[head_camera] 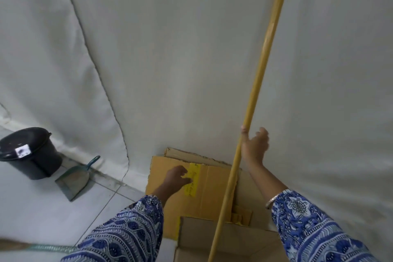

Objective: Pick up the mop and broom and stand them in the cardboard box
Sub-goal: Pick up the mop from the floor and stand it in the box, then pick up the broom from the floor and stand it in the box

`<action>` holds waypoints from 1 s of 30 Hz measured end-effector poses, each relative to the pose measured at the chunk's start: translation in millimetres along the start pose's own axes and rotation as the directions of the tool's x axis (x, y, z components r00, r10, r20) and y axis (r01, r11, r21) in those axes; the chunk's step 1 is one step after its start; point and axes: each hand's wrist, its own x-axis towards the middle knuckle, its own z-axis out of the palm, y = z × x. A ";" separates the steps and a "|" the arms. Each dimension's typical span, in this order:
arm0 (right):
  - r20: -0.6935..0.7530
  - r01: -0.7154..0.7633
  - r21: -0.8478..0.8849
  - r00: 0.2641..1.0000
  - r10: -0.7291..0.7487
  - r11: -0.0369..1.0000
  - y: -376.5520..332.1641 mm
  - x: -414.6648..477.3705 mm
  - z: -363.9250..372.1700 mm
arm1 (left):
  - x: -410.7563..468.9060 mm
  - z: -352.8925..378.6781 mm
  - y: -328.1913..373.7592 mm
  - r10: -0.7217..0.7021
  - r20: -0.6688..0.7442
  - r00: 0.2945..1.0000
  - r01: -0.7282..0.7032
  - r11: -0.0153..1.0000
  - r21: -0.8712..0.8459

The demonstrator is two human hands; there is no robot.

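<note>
A long yellow wooden mop handle stands steeply, its lower end going down into the open cardboard box at the bottom; the mop head is out of sight. My right hand touches the handle with the thumb behind it and the fingers spread loosely to its right. My left hand rests on the box's raised flap beside a strip of yellow tape. The broom lies on the floor at the lower left, showing a green-wound handle and brownish bristles.
A white cloth hangs behind the box like a wall. A dark lidded bucket and a green dustpan stand on the tiled floor at the left.
</note>
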 end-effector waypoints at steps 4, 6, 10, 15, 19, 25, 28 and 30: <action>-0.261 0.039 0.046 0.965 -0.025 0.998 -42.7 -62.2 55.9 | -18.0 -77.0 -48.1 -0.028 -0.092 0.995 0.026 1.000 -0.017; -0.239 0.090 0.037 0.968 -0.079 0.995 -66.9 -99.3 98.4 | -32.7 -127.1 -81.1 -0.023 -0.123 0.992 0.019 0.999 -0.030; -0.110 0.064 -0.007 0.992 -0.064 0.998 -101.3 -174.5 189.9 | -59.2 -234.2 -158.5 -0.022 -0.177 0.984 0.013 0.999 -0.049; 0.083 -0.094 -0.081 0.991 0.100 0.992 -102.7 -243.6 289.6 | -71.3 -332.1 -257.3 -0.109 -0.205 0.973 0.101 0.994 -0.049; 0.125 -0.166 -0.140 0.975 0.183 0.976 -86.0 -276.0 355.0 | -57.0 -375.6 -332.6 -0.184 -0.206 0.961 0.184 0.983 -0.016; 0.131 -0.324 -0.224 0.924 0.358 0.919 -37.0 -290.2 471.6 | -8.9 -411.9 -456.3 -0.269 -0.137 0.953 0.280 0.957 0.070; 0.147 -0.404 -0.266 0.880 0.451 0.875 -3.7 -304.7 537.0 | 21.2 -415.7 -521.2 -0.302 -0.071 0.951 0.309 0.940 0.146; 0.142 -0.452 -0.305 0.849 0.509 0.838 33.5 -314.4 592.6 | 50.3 -408.1 -580.9 -0.336 -0.007 0.942 0.331 0.922 0.203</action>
